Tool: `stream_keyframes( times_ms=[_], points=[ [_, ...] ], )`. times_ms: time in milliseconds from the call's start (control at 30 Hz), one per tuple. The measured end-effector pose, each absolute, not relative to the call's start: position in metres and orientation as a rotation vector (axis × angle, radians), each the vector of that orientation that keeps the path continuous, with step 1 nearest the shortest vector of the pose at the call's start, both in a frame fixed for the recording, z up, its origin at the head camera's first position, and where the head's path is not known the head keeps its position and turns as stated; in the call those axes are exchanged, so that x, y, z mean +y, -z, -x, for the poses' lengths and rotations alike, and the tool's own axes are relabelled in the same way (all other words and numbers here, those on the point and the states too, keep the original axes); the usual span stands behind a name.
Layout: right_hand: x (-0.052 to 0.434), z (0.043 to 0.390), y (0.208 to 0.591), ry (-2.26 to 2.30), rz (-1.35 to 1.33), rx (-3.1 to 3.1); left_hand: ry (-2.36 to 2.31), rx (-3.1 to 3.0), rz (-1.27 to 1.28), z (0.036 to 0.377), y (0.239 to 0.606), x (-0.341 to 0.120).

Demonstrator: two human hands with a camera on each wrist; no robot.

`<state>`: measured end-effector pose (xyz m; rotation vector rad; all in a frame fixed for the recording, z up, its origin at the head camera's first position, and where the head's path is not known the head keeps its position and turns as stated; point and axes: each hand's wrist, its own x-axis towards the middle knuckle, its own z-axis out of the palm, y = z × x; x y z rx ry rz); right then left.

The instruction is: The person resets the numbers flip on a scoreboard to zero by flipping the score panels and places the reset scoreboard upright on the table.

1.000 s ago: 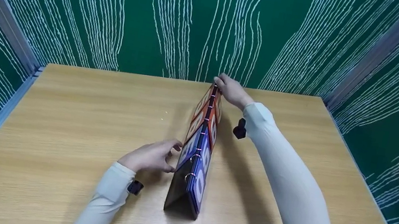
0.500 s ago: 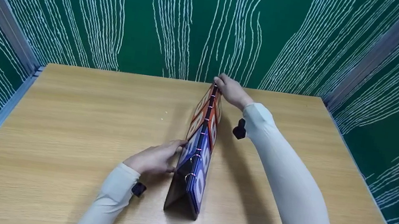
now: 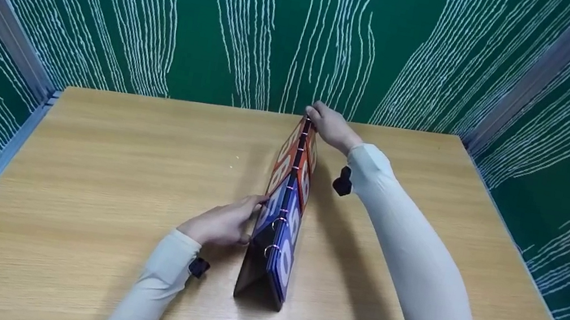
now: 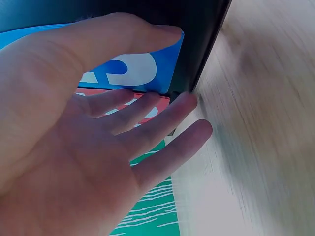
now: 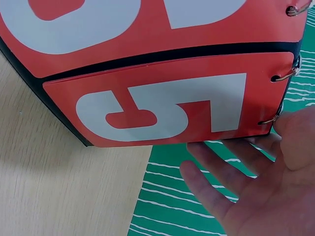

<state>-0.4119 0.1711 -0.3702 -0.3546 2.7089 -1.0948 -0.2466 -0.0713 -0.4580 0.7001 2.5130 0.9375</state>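
Observation:
A flip scoreboard [image 3: 264, 262] with red and blue number cards on rings stands like a tent on the table, its ridge running away from me. The left hand [image 3: 220, 224] is at its left panel, thumb and fingers spread. In the left wrist view the thumb lies across a blue card [image 4: 133, 69], and the fingertips reach the panel's lower edge. At the far end the right hand [image 3: 333, 128] holds the top corner. The right wrist view shows its thumb at the rings beside a red card [image 5: 162, 108] with a 5, fingers reaching behind the end.
The wooden table [image 3: 136, 159] ends at a green wall [image 3: 197, 26] with white wavy lines, close behind the right hand. Metal frame posts [image 3: 533, 73] stand at the corners. A small black device [image 3: 342, 182] is at the right wrist.
The left hand has moved a little to the right, its fingertips now at the scoreboard's left panel. The right hand and the scoreboard have stayed in place.

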Motion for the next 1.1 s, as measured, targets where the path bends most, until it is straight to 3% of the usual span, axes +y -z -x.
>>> stream_keyframes(
  times_ms=[1100],
  points=[
    [0.17, 0.411, 0.373, 1.109, 0.364, 2.721, -1.052, 2.411, -0.692, 0.251, 0.464, -0.073]
  ],
)
